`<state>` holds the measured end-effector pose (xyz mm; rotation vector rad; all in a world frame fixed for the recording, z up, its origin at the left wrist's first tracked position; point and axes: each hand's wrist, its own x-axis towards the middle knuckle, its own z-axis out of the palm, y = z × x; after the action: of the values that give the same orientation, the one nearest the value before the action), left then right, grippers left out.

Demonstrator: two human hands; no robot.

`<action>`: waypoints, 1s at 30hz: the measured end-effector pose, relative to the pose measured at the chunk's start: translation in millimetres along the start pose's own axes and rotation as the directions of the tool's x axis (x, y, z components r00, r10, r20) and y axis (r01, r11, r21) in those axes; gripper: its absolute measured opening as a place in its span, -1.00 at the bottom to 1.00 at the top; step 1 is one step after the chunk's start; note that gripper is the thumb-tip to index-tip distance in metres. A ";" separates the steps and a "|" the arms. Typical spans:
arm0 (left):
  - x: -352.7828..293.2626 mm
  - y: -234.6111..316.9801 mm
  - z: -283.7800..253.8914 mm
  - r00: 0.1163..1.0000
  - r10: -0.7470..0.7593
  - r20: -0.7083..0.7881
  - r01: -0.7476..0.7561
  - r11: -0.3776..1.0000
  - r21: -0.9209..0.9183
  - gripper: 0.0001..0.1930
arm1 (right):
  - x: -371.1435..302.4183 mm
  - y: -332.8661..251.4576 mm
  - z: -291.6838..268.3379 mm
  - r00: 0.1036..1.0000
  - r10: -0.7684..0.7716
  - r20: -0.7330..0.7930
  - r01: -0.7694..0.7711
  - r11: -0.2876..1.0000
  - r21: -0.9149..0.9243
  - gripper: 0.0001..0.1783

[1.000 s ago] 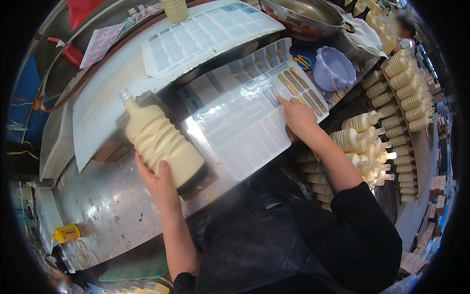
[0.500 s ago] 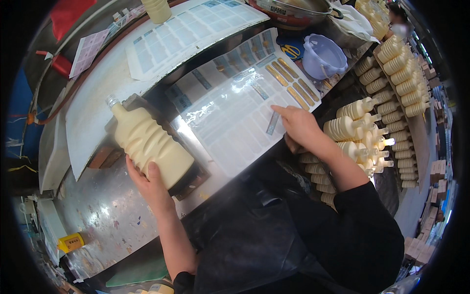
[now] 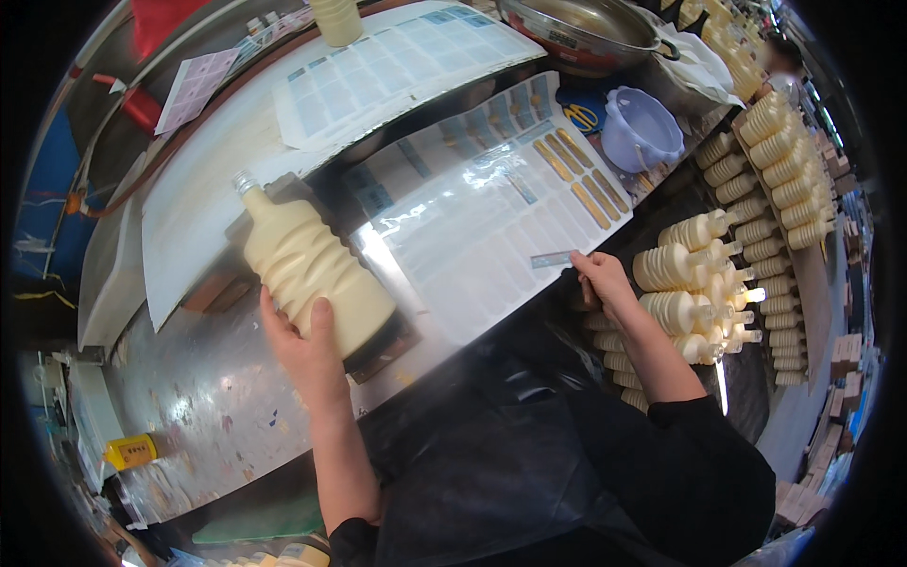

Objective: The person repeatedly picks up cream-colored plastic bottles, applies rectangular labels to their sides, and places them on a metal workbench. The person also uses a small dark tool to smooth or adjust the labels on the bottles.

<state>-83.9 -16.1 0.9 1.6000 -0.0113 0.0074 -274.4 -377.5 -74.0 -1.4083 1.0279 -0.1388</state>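
Left hand [image 3: 302, 354] wrapped around the base of a cream bottle [image 3: 307, 274] lying on the metal table [image 3: 189, 406]. Right hand [image 3: 600, 279] pinching a label strip [image 3: 553, 258] just off the sticker sheet [image 3: 482, 227]. Could easily curl or stick crooked if pressed on with the bottle rolling.

This is a small factory or packing workshop, at a labelling bench. The worktop [image 3: 189, 416] is bare sheet metal, scuffed and flecked with scraps. Label sheets [image 3: 491, 227] lie spread across it, some labels already peeled off. Cream bottles [image 3: 699, 283], all alike and ribbed, lie stacked in rows at the right, with more [image 3: 784, 161] racked beyond them. A metal basin [image 3: 586, 33], a plastic tub [image 3: 642, 137] and scissors [image 3: 581, 115] sit at the back edge.
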 end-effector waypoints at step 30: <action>85.3 8.6 -16.0 0.997 -0.011 -0.082 0.018 0.996 0.085 -0.63 | -37.3 -188.6 293.2 0.759 -0.341 0.555 0.344 0.933 0.102 -0.82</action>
<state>1.3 -0.6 11.0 1.6845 0.0650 0.0626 -14.3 -180.9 54.8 -1.5056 0.2669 0.0206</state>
